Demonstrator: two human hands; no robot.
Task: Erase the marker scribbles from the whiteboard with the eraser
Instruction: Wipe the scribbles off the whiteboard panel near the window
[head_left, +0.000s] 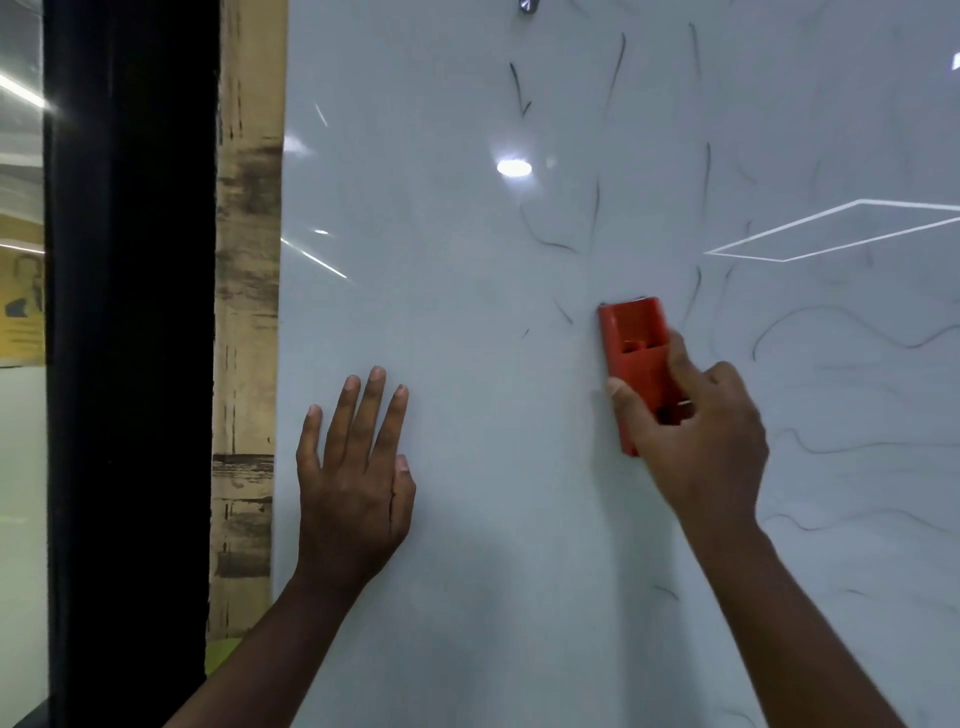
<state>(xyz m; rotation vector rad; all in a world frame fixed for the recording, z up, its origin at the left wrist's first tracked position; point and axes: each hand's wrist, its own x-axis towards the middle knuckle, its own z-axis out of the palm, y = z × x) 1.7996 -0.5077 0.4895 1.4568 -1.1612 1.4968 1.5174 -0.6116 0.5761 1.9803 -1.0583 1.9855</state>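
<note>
From my feed, far left: black frame (130, 364) and a worn wooden strip (247, 364) edging the whiteboard (441, 597). Left hand (353, 478) lies flat on the board, fingers straight and spread, holding nothing, looks like bracing. Centre-right: right hand (691, 431) wraps the lower half of the red eraser (631, 348), thumb on its left edge, eraser upright and seemingly pressed to the board. Hands well apart. Marker scribbles (831, 332) remain above and right of the eraser: thin vertical strokes up top, long wavy lines to the right; left part looks mostly wiped. I judge mid-erase. Next move calls for firm passes up and rightward through those lines, keeping the pad flat
</note>
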